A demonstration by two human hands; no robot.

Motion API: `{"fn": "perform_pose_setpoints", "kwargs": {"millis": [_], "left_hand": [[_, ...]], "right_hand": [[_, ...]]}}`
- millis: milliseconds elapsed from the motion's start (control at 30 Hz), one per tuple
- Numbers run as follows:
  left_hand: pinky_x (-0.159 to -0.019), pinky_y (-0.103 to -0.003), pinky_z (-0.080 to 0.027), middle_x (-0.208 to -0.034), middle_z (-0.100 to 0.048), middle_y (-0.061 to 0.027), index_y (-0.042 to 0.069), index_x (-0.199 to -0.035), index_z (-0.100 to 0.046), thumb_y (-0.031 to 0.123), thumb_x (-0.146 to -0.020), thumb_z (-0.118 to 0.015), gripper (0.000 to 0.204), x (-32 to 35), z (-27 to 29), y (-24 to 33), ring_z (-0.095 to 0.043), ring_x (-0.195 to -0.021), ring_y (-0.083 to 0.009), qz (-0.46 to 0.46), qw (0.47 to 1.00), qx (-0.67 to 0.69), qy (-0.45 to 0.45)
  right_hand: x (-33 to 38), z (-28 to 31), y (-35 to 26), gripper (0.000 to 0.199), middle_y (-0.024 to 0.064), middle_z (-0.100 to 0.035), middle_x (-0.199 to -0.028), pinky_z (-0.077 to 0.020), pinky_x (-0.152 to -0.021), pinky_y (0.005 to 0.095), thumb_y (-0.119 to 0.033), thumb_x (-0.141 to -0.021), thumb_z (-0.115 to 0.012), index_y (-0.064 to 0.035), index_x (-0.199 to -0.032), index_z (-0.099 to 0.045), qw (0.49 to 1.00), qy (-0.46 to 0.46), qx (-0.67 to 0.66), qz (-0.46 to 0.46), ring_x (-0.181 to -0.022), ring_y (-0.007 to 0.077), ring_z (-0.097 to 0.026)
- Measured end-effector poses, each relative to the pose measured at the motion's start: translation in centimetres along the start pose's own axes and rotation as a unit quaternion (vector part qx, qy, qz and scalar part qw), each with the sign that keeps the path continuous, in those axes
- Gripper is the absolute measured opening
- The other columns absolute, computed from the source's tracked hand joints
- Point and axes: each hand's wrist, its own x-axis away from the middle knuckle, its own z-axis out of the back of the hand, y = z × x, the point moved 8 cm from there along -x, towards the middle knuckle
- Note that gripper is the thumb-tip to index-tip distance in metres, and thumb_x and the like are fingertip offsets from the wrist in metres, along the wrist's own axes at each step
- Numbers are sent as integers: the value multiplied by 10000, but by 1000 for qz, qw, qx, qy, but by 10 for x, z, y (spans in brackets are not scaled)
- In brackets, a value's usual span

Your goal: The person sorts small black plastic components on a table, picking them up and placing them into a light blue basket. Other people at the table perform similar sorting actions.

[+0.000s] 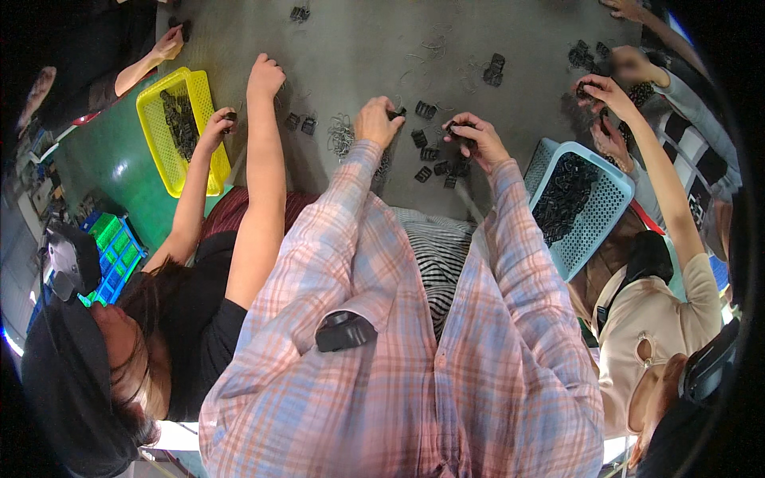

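My left hand (374, 122) is closed over the grey table, with a small black plastic piece (397, 114) pinched between thumb and fingertips. To its right, my right hand (484, 143) grips another black plastic piece (460, 134), partly covered by the fingers. Between and below the hands lie several loose ribbed black plastic pieces (419, 139). Beside my left wrist is a heap of thin, bent silver wire pieces (341, 134), and more of it shows between my forearms.
A light blue basket (564, 259) full of black pieces stands right of my right forearm. At left is a yellow basket (149, 119) with black pieces. Co-workers sit close on both sides, their hands over the grey table (358, 48). More black pieces (494, 70) lie farther off.
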Motion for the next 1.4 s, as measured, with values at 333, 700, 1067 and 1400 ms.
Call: {"fn": "perform_pose_setpoints", "kwargs": {"millis": [333, 700, 1067, 1400], "left_hand": [[-661, -340, -506, -705, -611, -82, 44, -673, -551, 245, -704, -708, 257, 3, -3, -26, -594, -659, -191, 140, 971, 150, -120], [-605, -261, -502, -819, -585, -50, 50, -914, -560, 41, -743, -547, 172, 4, 0, -1, -568, -647, -137, 133, 842, 472, -225], [-683, -381, -476, -854, -621, -101, 78, -852, -598, 274, -701, -727, 279, 46, -41, 22, -612, -778, -286, -19, 992, -18, -121], [-562, -210, -460, -800, -643, -45, 53, -894, -528, 130, -797, -667, 186, 44, -11, -4, -583, -607, -105, 158, 826, 450, -299]], "right_hand": [[-41, -33, -30, 314, 100, -659, -793, -507, -610, 384, -250, -776, -691, -74, -982, -533, 793, 144, 588, 69, -764, 228, -660], [-46, -16, -11, 348, 85, -666, -821, -486, -732, 370, -386, -650, -774, -84, -783, -664, 875, 92, 475, -29, -811, 243, -635], [20, 20, -3, 124, 61, -560, -701, -470, -479, 249, -101, -806, -615, -55, -897, -545, 991, 102, -84, 32, -615, 140, -583], [60, 67, 69, 201, 75, -645, -803, -532, -601, 324, -210, -787, -685, -69, -910, -609, 974, 201, 69, -72, -683, 185, -617]]}}
